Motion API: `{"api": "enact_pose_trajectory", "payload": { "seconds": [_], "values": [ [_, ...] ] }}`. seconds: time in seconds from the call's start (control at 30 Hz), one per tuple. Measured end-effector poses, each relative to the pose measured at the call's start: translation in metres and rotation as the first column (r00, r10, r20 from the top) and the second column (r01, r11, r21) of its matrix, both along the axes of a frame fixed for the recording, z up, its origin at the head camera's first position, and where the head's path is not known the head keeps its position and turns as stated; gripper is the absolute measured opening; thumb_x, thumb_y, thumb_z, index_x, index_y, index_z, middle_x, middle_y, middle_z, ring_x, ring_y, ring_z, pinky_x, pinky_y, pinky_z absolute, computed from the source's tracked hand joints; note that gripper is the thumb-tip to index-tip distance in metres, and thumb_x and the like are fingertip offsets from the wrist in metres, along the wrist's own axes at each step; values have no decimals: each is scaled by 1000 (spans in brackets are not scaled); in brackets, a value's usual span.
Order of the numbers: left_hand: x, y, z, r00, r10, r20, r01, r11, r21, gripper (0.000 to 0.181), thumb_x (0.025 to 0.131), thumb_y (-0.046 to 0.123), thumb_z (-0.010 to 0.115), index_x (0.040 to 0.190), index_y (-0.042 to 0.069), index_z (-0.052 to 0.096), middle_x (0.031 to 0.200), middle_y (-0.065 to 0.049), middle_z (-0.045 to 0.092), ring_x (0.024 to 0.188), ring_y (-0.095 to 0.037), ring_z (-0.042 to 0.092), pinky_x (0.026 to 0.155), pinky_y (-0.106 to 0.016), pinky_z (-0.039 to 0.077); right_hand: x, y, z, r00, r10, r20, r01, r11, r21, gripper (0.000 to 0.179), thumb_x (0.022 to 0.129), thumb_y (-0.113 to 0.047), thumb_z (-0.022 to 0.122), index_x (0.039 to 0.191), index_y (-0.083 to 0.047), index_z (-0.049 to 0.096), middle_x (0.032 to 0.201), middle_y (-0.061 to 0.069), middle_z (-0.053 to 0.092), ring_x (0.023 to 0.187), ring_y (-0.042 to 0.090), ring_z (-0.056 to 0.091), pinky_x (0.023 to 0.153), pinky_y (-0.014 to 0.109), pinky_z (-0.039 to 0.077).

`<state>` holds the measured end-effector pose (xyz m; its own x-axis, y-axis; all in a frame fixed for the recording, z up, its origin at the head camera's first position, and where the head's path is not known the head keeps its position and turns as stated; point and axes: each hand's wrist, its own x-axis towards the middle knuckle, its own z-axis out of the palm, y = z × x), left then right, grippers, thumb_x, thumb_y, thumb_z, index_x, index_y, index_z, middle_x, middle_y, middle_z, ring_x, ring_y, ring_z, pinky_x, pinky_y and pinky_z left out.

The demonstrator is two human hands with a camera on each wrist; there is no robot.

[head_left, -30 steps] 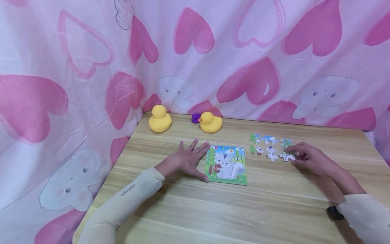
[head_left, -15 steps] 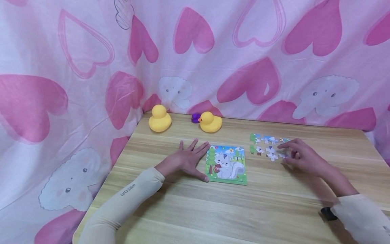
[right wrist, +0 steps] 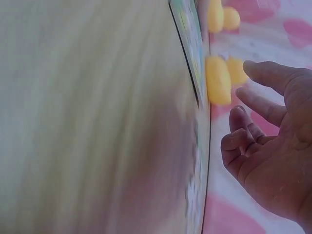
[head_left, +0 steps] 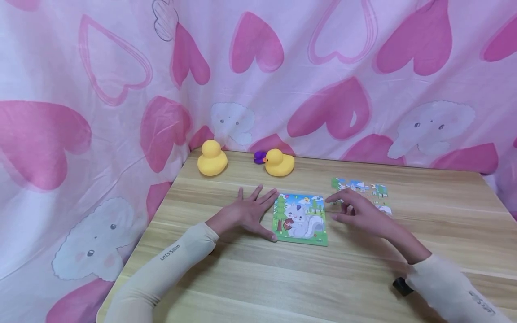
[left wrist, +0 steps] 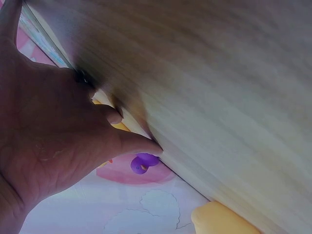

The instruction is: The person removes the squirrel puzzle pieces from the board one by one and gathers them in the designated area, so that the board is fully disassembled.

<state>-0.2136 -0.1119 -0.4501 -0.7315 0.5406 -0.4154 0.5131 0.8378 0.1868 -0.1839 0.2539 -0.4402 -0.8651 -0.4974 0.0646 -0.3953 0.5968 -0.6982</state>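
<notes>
A squirrel picture puzzle board (head_left: 300,220) lies flat on the wooden table. My left hand (head_left: 252,213) rests with fingers spread at its left edge, thumb and a fingertip right at the border. To the right of the board, my right hand (head_left: 361,215) hovers with thumb and index finger extended and apart, the other fingers loosely curled. Nothing is between those fingers in the right wrist view, where the hand (right wrist: 273,141) shows its palm side. Loose jigsaw pieces (head_left: 379,190) lie beyond the right hand, which hides some of them.
Two yellow rubber ducks (head_left: 279,163) and a small purple duck (left wrist: 140,165) stand along the table's back edge. A pink heart-patterned curtain (head_left: 258,80) hangs behind and to the left of the table (head_left: 258,287).
My right hand has moved left from the right-hand jigsaw pieces toward the board's right edge, uncovering the upper right piece. My left hand has stayed in place.
</notes>
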Motion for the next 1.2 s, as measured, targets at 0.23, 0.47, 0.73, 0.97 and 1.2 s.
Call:
{"api": "enact_pose_trajectory", "payload": {
  "seconds": [0.23, 0.47, 0.73, 0.97, 1.2],
  "values": [
    [1, 0, 1, 1000, 0, -3, 0, 1000, -1, 135, 74, 94, 63, 170, 34, -9, 180, 13, -11, 167, -33, -14, 123, -81, -6, 11, -34, -6, 996, 11, 94, -12, 1000, 15, 49, 96, -25, 80, 140, -12, 64, 126, 10, 64, 87, 16, 57, 70, 23, 53],
    [1, 1, 1, 1000, -3, 9, 3, 1000, 2, 136, 73, 95, 63, 170, 33, -9, 180, 12, -11, 167, -34, -14, 122, -82, -6, 30, -62, -11, 984, 61, 166, -68, 997, 33, 55, 96, -28, 80, 146, -17, 59, 117, 3, 64, 89, 15, 58, 72, 23, 52],
    [2, 0, 1, 1000, 5, -3, -5, 1000, -3, 136, 72, 95, 63, 170, 34, -9, 180, 13, -11, 167, -33, -13, 122, -82, -5, 36, -85, -15, 966, 107, 235, -116, 993, 29, 71, 96, -29, 80, 158, -25, 46, 132, -1, 65, 98, 18, 56, 78, 24, 51],
    [2, 0, -1, 1000, -2, -2, 2, 1000, 3, 136, 73, 95, 63, 170, 33, -9, 180, 13, -11, 167, -33, -13, 123, -82, -5, 39, -99, -17, 976, 100, 192, -121, 987, 104, 76, 95, -31, 81, 160, -26, 43, 138, -9, 62, 96, 14, 56, 79, 27, 51],
    [1, 0, 0, 1000, -1, -1, 1, 1000, -3, 135, 73, 95, 62, 170, 33, -9, 180, 12, -11, 167, -33, -16, 122, -83, -6, 35, -111, -19, 995, 46, 93, -63, 978, 196, 70, 94, -30, 81, 155, -27, 48, 141, -3, 61, 113, 17, 62, 97, 45, 58]
  ]
}}
